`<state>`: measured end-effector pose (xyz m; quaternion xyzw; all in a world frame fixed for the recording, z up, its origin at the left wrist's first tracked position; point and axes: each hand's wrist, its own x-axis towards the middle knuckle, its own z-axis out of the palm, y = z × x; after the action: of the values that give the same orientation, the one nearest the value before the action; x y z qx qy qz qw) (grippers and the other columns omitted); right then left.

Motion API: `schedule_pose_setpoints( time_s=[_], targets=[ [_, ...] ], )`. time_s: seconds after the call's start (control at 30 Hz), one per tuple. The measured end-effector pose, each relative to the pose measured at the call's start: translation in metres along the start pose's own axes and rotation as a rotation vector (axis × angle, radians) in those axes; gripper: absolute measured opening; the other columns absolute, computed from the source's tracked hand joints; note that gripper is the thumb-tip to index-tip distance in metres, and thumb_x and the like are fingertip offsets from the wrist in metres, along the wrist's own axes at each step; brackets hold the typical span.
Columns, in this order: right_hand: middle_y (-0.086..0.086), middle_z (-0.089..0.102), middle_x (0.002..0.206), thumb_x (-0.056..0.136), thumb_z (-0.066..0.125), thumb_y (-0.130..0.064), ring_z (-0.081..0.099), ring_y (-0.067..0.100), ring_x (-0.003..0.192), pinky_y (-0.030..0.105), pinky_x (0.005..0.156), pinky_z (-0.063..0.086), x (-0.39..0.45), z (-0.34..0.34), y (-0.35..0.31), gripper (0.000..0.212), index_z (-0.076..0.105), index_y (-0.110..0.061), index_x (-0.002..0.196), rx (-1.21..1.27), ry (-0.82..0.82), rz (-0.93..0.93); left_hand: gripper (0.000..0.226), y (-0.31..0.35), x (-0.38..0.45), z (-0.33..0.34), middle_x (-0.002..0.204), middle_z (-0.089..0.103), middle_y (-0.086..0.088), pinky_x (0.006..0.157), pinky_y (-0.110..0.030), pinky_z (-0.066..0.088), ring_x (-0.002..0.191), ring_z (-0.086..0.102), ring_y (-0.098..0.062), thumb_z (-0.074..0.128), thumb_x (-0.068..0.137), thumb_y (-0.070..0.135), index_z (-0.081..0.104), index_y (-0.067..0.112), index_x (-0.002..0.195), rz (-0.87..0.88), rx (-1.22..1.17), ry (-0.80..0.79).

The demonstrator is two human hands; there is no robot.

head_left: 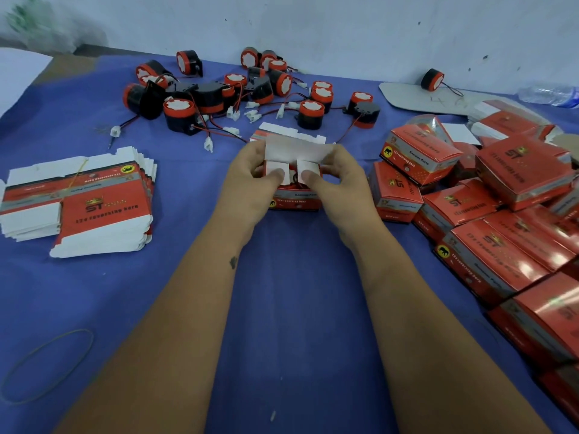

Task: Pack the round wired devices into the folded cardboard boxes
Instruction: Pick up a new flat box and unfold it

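Forearms reach to box (293,195) mid-desk (297,308). Left hand (250,177) and right hand (340,180) fingers pinch side flaps down over device inside. Closing step; next, tuck lid (294,150).

Packed boxes (488,214) crowd right; near cloth (297,308) open.

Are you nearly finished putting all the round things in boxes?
Not yet. Done: a big pile of closed red boxes sits on the right. In hand: the left hand and right hand grip one open box, thumbs pressing its two small white flaps down. Left: many round wired devices lie loose at the back, and a stack of flat unfolded boxes waits on the left.
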<state>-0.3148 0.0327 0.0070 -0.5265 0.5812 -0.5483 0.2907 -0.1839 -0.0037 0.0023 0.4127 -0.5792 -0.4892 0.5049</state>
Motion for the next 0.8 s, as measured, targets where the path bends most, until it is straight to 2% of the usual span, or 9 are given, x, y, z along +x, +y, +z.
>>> schedule_pose_setpoints(
  time_s=[0.1, 0.17, 0.23, 0.3, 0.4, 0.47, 0.57, 0.67, 0.8],
  targets=[
    [-0.003, 0.068, 0.112, 0.089, 0.042, 0.012, 0.061, -0.005, 0.094, 0.013, 0.081, 0.049, 0.003, -0.003, -0.001, 0.041, 0.07, -0.012, 0.106, 0.14, -0.063, -0.002, 0.035, -0.003, -0.004, -0.013, 0.097, 0.066, 0.016, 0.077, -0.016, 0.052, 0.094, 0.062, 0.0, 0.063, 0.086, 0.001, 0.067, 0.036, 0.083, 0.146, 0.207, 0.135],
    [0.007, 0.066, 0.122, 0.091, 0.05, 0.003, 0.062, 0.001, 0.1, 0.012, 0.08, 0.047, 0.007, -0.007, -0.005, 0.03, 0.069, -0.004, 0.113, 0.124, -0.139, 0.1, 0.04, 0.005, -0.004, -0.023, 0.1, 0.067, 0.018, 0.074, -0.013, 0.051, 0.104, 0.063, -0.009, 0.058, 0.086, -0.002, 0.073, 0.035, 0.08, 0.136, 0.181, 0.071],
    [0.0, 0.063, 0.129, 0.092, 0.06, -0.015, 0.057, 0.007, 0.116, 0.012, 0.085, 0.046, 0.007, -0.011, -0.006, 0.028, 0.07, -0.012, 0.118, 0.109, -0.216, 0.202, 0.029, 0.021, 0.0, -0.026, 0.109, 0.071, 0.005, 0.067, -0.01, 0.046, 0.114, 0.061, -0.028, 0.055, 0.089, -0.001, 0.077, 0.014, 0.099, 0.024, 0.119, -0.102],
    [-0.008, 0.056, 0.136, 0.091, 0.066, -0.019, 0.051, 0.003, 0.123, 0.012, 0.093, 0.046, 0.001, -0.012, -0.003, 0.03, 0.069, -0.02, 0.121, 0.046, -0.282, 0.084, 0.034, 0.018, 0.007, -0.04, 0.124, 0.059, -0.007, 0.068, -0.006, 0.042, 0.114, 0.056, -0.027, 0.05, 0.098, 0.001, 0.058, -0.002, 0.13, -0.07, 0.184, -0.285],
    [-0.01, 0.043, 0.146, 0.083, 0.075, -0.026, 0.036, 0.002, 0.134, 0.005, 0.1, 0.035, -0.003, -0.011, 0.001, 0.052, 0.059, -0.022, 0.133, -0.218, -0.311, -0.086, 0.046, 0.011, 0.003, -0.047, 0.142, 0.042, 0.017, 0.089, -0.007, 0.044, 0.118, 0.047, 0.006, 0.062, 0.094, 0.01, 0.054, 0.03, 0.134, 0.028, 0.365, -0.364],
    [-0.007, 0.044, 0.146, 0.082, 0.077, -0.028, 0.034, 0.005, 0.135, 0.016, 0.109, 0.032, -0.002, -0.009, 0.003, 0.059, 0.056, -0.02, 0.137, -0.343, -0.275, -0.165, 0.049, 0.002, 0.0, -0.052, 0.142, 0.041, 0.017, 0.092, -0.009, 0.043, 0.122, 0.042, 0.004, 0.069, 0.09, 0.013, 0.053, 0.037, 0.13, 0.101, 0.445, -0.329],
    [-0.004, 0.051, 0.141, 0.085, 0.075, -0.022, 0.039, 0.008, 0.133, 0.029, 0.114, 0.032, -0.002, -0.006, 0.004, 0.051, 0.059, -0.017, 0.133, -0.336, -0.225, -0.206, 0.047, 0.002, -0.001, -0.045, 0.135, 0.045, 0.009, 0.088, -0.007, 0.045, 0.122, 0.043, -0.002, 0.072, 0.086, 0.009, 0.058, 0.033, 0.124, 0.155, 0.422, -0.237],
    [-0.003, 0.055, 0.138, 0.086, 0.073, -0.019, 0.043, 0.003, 0.127, 0.025, 0.112, 0.035, -0.001, -0.006, 0.006, 0.044, 0.063, -0.017, 0.128, -0.284, -0.196, -0.2, 0.042, 0.001, 0.001, -0.04, 0.13, 0.048, 0.006, 0.084, -0.003, 0.044, 0.116, 0.047, 0.0, 0.073, 0.085, 0.008, 0.062, 0.032, 0.118, 0.176, 0.403, -0.191],
    [-0.004, 0.055, 0.14, 0.088, 0.071, -0.027, 0.043, 0.001, 0.13, 0.014, 0.108, 0.032, -0.001, -0.005, 0.007, 0.039, 0.064, -0.023, 0.127, -0.271, -0.169, -0.182, 0.03, 0.005, -0.002, -0.042, 0.126, 0.054, 0.01, 0.099, -0.014, 0.043, 0.117, 0.05, 0.002, 0.065, 0.093, 0.014, 0.065, 0.04, 0.108, 0.169, 0.323, -0.202]
  ],
)
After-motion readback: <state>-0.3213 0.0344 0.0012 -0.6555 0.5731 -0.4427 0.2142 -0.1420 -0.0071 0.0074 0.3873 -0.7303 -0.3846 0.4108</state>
